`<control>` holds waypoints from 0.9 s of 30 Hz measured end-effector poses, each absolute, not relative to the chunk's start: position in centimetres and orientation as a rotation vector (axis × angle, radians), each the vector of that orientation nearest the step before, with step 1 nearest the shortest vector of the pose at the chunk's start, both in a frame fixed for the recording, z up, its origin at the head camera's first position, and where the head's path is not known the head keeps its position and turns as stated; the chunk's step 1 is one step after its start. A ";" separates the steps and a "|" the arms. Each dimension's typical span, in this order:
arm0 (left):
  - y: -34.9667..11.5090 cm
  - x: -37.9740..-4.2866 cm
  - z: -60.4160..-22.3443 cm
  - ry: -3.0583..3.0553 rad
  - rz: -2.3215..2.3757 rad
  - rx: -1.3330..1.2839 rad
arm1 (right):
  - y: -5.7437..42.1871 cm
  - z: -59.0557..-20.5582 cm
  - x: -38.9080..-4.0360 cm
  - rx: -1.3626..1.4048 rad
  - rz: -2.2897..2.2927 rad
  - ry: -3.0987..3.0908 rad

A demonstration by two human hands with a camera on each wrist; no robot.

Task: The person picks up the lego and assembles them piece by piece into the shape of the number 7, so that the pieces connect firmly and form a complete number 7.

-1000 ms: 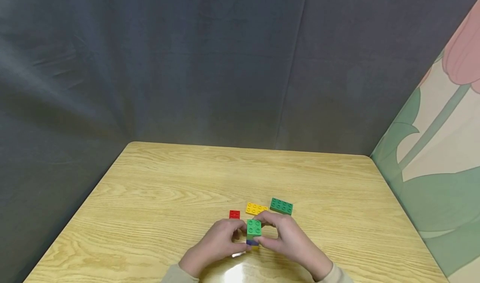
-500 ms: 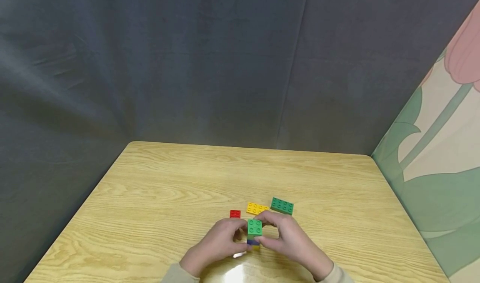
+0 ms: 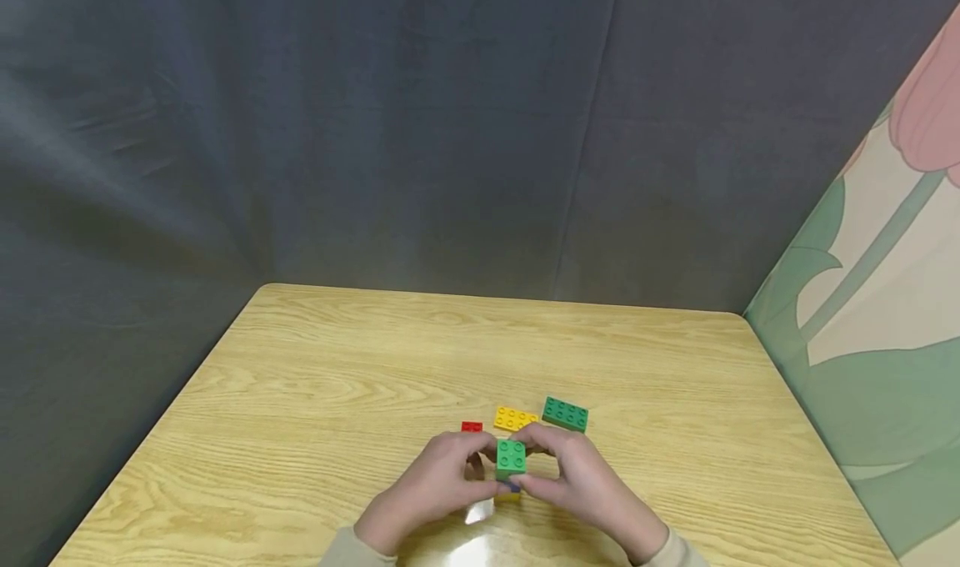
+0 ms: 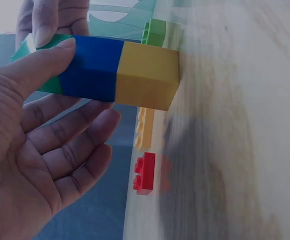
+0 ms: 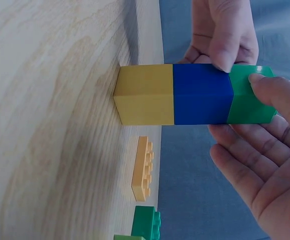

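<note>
A tower of toy building bricks stands upright between the hands: a green brick [image 3: 512, 457] on top, a blue brick [image 5: 202, 95] in the middle, a yellow brick [image 5: 145, 95] below. Whether its foot touches the table, I cannot tell. My right hand [image 3: 576, 474] pinches the green brick between thumb and fingers. From the other side, my left hand [image 3: 441, 479] grips the tower, its thumb near the seam of blue and green. The lower fingers of both hands spread loosely beside the bricks.
Beyond the hands lie a red brick [image 3: 472, 426], a flat yellow brick [image 3: 515, 418] and a dark green brick [image 3: 566, 414] on the wooden table [image 3: 360, 358]. A light green piece [image 5: 129, 237] peeks in at the right wrist view's lower edge. A dark curtain [image 3: 450, 133] hangs behind.
My left hand has shifted slightly up the tower, its thumb rising along the blue brick and covering more of it. My right hand keeps its hold on the green brick.
</note>
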State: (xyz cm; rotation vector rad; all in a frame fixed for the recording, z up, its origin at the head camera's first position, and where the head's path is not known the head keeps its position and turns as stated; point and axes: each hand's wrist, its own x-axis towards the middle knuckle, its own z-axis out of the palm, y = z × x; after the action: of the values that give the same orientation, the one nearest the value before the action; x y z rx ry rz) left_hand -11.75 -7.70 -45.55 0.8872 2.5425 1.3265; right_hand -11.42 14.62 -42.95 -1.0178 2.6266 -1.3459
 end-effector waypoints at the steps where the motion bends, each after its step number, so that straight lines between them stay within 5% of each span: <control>1: -7.7 -11.7 -45.5 2.534 1.341 0.893 | 14.6 -43.0 -11.4 -1.020 -1.346 2.627; 27: -7.7 -11.6 -45.1 2.637 1.356 1.001 | 14.5 -42.9 -11.5 -1.043 -1.348 2.619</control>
State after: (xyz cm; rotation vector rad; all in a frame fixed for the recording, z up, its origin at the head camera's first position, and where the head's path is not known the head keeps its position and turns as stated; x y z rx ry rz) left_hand -11.62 -7.67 -45.05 1.0006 2.6371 1.3564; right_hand -11.47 14.52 -42.91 -1.0434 2.6187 -1.3483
